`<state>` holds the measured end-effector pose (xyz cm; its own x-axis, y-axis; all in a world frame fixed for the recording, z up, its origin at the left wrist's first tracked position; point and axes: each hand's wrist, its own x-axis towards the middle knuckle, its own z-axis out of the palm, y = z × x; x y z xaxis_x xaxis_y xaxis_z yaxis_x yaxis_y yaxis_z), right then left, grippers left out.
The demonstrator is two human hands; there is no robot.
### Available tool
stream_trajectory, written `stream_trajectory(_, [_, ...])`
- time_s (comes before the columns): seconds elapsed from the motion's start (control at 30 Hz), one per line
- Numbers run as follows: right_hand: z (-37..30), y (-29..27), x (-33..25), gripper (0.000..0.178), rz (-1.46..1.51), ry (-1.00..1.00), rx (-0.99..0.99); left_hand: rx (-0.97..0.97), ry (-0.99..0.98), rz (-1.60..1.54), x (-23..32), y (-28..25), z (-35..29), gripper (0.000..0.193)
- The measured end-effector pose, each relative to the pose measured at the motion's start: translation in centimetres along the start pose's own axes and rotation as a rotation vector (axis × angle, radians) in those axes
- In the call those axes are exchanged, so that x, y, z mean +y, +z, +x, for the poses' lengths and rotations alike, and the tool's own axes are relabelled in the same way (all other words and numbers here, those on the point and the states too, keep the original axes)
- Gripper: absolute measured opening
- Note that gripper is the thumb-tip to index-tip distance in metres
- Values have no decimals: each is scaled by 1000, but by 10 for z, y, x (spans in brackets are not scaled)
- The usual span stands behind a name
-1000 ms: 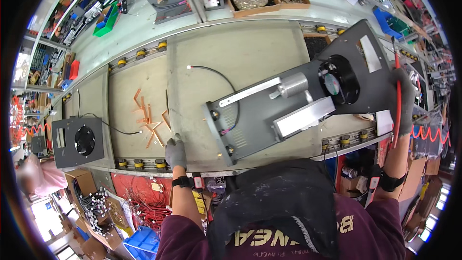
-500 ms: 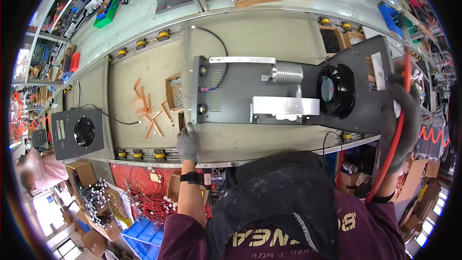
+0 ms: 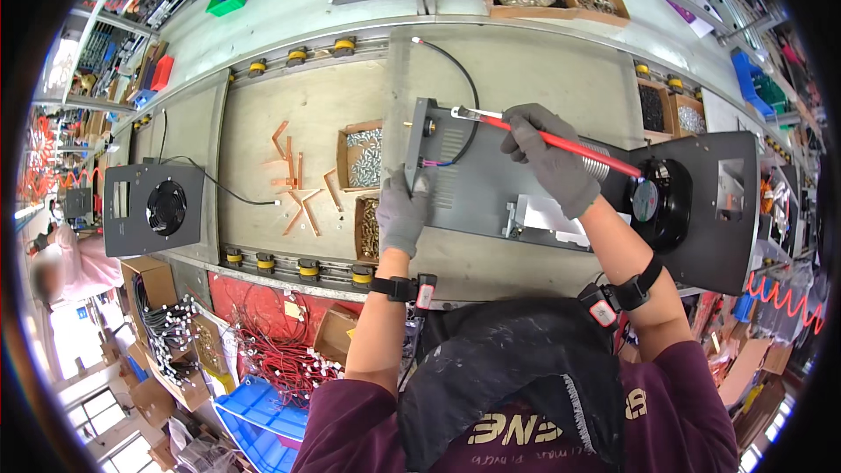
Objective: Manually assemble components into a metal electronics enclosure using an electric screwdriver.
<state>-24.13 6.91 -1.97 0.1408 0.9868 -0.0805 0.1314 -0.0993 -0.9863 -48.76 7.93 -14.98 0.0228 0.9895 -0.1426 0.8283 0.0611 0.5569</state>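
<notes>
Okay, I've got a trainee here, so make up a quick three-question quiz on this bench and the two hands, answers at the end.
1. Fill in: the right hand holds a tool whose handle is ____.
2. True or false: the copper-coloured strips lie to the left of the large grey panel.
3. Where is the left hand?
(a) at the end of the large grey panel away from its fan
(b) on top of that fan
(c) inside a cardboard box

Key: 1. red; 2. true; 3. a
</notes>
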Motion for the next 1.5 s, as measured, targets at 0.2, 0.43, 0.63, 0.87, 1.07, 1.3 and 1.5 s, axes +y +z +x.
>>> stream_trajectory(0.2, [11,-4,10,18,-324,-104,-69,-50,-36,32,-3,6,0,65])
stream_trajectory(0.43, [-3,0,6,15,-459,-668,-134,-17,-27,119,-6,12,2,62])
stream_trajectory(0.63, [-133,-95,-44,21,-161,-259,-42,-137,-25,321,-38,14,3,47])
stream_trajectory(0.87, [-398,-265,-95,24,122,-214,466,154,281,406,-36,12,6,37])
stream_trajectory(1.07, [-597,-415,-52,23,-375,230,1290,168,302,613,54,43,-50,40])
stream_trajectory(1.3, [-683,-733,127,32,-1084,250,1544,58,286,652,208,80,-181,43])
stream_trajectory(1.5, [-691,-881,201,17,-1008,125,1871,-47,244,747,276,88,-250,46])
